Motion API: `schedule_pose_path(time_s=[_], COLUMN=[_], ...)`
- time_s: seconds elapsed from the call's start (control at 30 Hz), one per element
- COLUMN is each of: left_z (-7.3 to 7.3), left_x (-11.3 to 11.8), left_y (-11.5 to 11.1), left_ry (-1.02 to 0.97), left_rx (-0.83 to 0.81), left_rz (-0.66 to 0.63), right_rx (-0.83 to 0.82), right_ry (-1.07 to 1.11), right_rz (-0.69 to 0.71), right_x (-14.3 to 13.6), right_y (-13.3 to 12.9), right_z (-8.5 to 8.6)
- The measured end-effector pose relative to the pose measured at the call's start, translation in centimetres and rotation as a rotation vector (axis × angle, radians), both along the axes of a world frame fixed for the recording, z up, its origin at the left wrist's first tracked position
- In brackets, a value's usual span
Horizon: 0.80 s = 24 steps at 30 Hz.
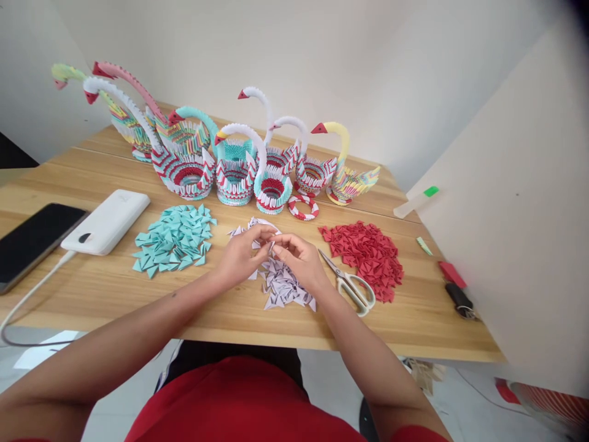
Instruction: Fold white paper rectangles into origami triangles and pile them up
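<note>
**Two hands meet over a heap of folded paper**

We see both hands brought together above the pile of white folded paper triangles [281, 283], which lies on the wooden table [115, 288] near the middle of its front edge. The left hand [242, 255] and the right hand [299, 256] meet fingertip to fingertip, their fingers pinched on a small white paper piece [270, 247] held between them just above the pile; we cannot tell exactly how the piece is folded or whether it is one piece or two.

To the left of the white pile lies a heap of turquoise paper triangles [173, 238]; to its right, a heap of red paper triangles [365, 255]. A pair of scissors [350, 283] with pale handles rests between the white and red heaps, just beside the right wrist, blades pointing towards the back edge.

Along the back of the table stands a row of modular origami swans [230, 162], in red, white, turquoise and pastel colours, with a small red-and-white paper ring [303, 207] lying in front of them.

Towards the left edge we find a white power bank [107, 221] with a cable, and beside it a dark phone [34, 240]. Near the right edge lie a red-and-black tool [455, 288] and a white tube with a green cap [415, 201].
</note>
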<state>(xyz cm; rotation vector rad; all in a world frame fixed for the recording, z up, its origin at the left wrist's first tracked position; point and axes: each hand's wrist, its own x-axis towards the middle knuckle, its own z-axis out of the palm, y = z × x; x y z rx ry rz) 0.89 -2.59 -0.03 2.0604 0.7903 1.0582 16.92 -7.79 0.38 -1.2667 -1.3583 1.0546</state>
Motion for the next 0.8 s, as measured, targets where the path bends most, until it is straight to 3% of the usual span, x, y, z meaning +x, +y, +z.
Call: schedule_pose_path(time_s=[0.53, 0.8], left_z=[0.18, -0.60], left_x=[-0.11, 0.02], left_y=[0.05, -0.18], left_ry=[-0.040, 0.126], left_rx=[-0.011, 0.341], left_rz=[-0.074, 0.066], right_rx=[0.078, 0.078], right_ry=[-0.206, -0.154], right_rz=[-0.136, -0.161], right_x=[-0.30, -0.32], right_y=[-0.13, 0.00], right_z=[0.54, 0.35])
